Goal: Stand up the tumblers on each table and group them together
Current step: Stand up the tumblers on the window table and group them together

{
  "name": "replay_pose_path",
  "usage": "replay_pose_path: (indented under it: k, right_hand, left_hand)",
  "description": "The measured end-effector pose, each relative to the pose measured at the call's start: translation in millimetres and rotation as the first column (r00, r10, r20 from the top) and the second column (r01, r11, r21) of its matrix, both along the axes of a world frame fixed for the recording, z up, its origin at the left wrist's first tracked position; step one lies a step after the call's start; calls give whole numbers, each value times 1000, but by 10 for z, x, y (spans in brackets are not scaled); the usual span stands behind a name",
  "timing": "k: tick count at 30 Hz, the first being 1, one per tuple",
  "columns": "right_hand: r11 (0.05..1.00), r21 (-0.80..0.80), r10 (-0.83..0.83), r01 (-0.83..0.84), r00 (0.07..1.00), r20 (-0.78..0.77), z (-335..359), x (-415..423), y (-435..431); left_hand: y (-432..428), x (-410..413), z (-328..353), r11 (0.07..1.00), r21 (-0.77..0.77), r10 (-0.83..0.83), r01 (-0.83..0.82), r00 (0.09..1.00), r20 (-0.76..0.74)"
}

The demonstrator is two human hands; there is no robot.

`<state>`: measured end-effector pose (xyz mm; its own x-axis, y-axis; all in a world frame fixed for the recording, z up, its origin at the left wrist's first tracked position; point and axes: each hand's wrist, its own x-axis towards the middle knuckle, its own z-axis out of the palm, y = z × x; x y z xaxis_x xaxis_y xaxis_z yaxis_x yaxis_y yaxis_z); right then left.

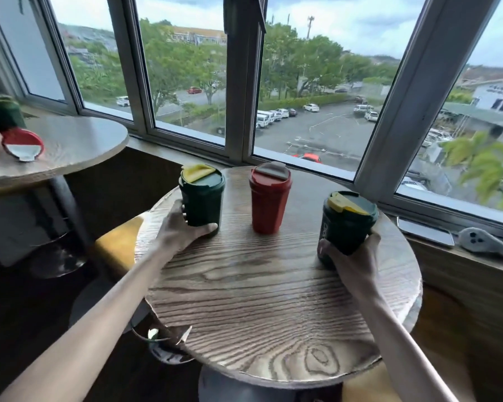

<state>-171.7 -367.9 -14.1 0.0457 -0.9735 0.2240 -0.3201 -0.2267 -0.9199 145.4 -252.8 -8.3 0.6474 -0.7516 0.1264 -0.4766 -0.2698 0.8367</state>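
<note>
By windows (186,68), round wooden table (273,300), three tumblers (269,198)

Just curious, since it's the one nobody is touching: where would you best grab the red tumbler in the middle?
Probably around the lower body of the red tumbler, from the near side. It stands upright and tapers downward, so fingers wrap it easily, and both green neighbours stand well apart.

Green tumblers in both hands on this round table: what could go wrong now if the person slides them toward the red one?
1. The right green tumbler stands near the round table's edge; the low grip of the right hand might tip it.
2. The left hand could push the left green tumbler into the red tumbler and topple it.
</note>
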Motion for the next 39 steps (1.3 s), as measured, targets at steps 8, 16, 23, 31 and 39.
replay_pose_path:
  k: [8,16,23,31,39]
  right_hand:
    - [990,-38,139,-139,990,13,165,311,191]
    - [967,10,255,-255,967,20,126,599,398]
    - [916,45,398,-398,917,10,47,614,381]
    - [960,-18,275,-279,955,-108,-32,600,440]
    - [952,-1,302,-305,945,-125,-94,571,409]
  left_hand:
    - [25,-279,115,977,-212,-32,35,999,16]
    - [64,-530,88,974,-197,-114,112,993,-3]
    - [76,-562,-95,983,-94,-154,160,985,72]
    - [124,-449,-127,911,-202,-386,359,915,-116]
    - [141,-493,-136,911,-143,-393,386,919,-21]
